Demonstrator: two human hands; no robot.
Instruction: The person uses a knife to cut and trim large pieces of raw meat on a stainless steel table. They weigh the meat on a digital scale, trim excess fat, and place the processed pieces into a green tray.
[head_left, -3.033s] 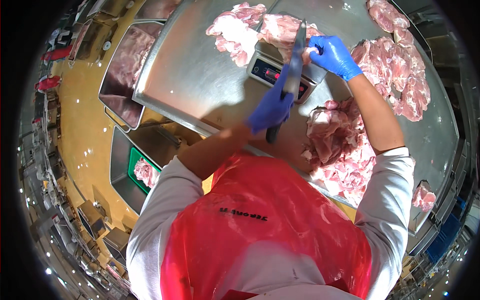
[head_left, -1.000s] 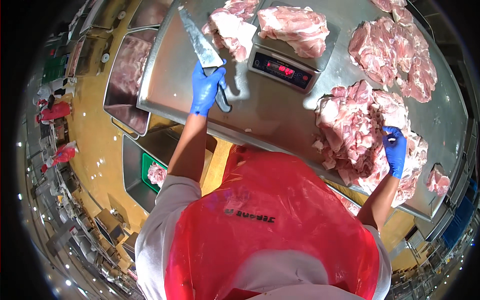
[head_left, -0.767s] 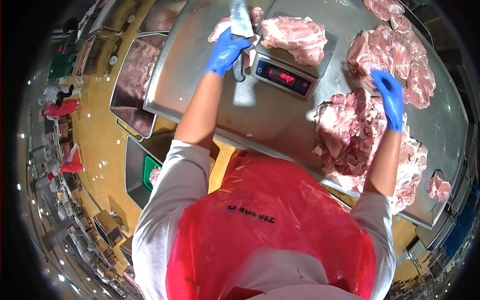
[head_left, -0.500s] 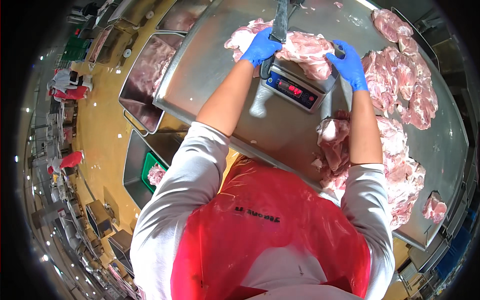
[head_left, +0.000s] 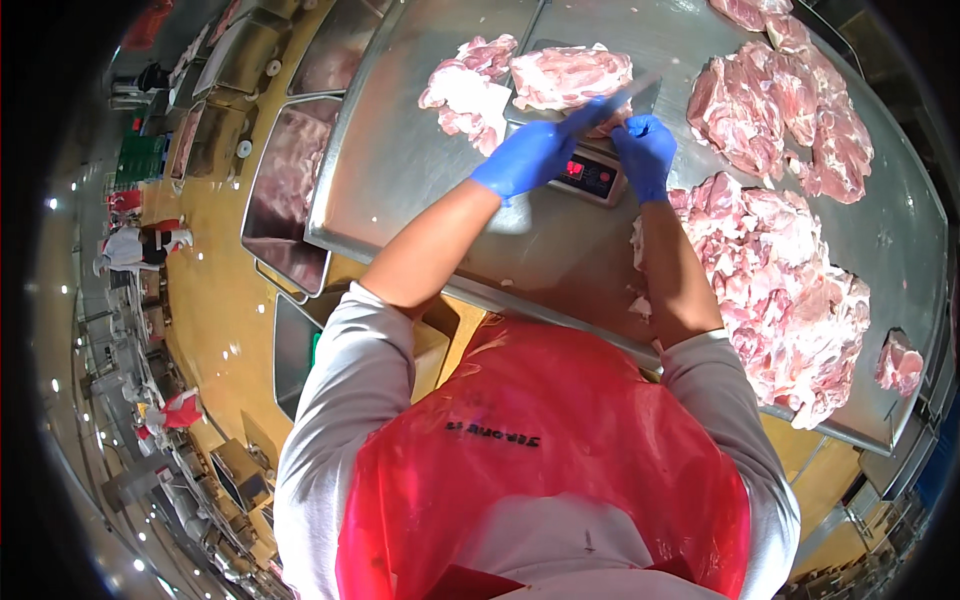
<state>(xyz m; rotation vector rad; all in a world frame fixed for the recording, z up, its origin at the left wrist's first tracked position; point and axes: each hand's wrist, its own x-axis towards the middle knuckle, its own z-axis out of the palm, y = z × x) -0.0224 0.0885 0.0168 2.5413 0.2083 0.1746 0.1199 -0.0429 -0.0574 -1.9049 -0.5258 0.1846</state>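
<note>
A slab of raw pink meat (head_left: 570,75) lies on the platform of a small digital scale (head_left: 603,185) with a lit red display. My left hand (head_left: 530,160), in a blue glove, is closed around a knife (head_left: 638,87); its blurred blade slants across the slab's right end. My gloved right hand (head_left: 645,155) is closed at that same end, its fingers curled against a flap of the meat. What lies under these fingertips is partly hidden. Left of the scale, another piece of raw meat (head_left: 465,90) rests on the steel table (head_left: 400,170).
A large heap of meat (head_left: 770,280) lies near my right forearm, with further pieces (head_left: 790,120) beyond it and a small chunk (head_left: 900,360) near the right edge. Metal bins (head_left: 285,185) stand left of the table. Other people (head_left: 145,245) are far off at left.
The knife has swung from pointing away to slanting right across the meat. My right hand has closed and moved left relative to the scale. The left piece now sits apart from the slab.
</note>
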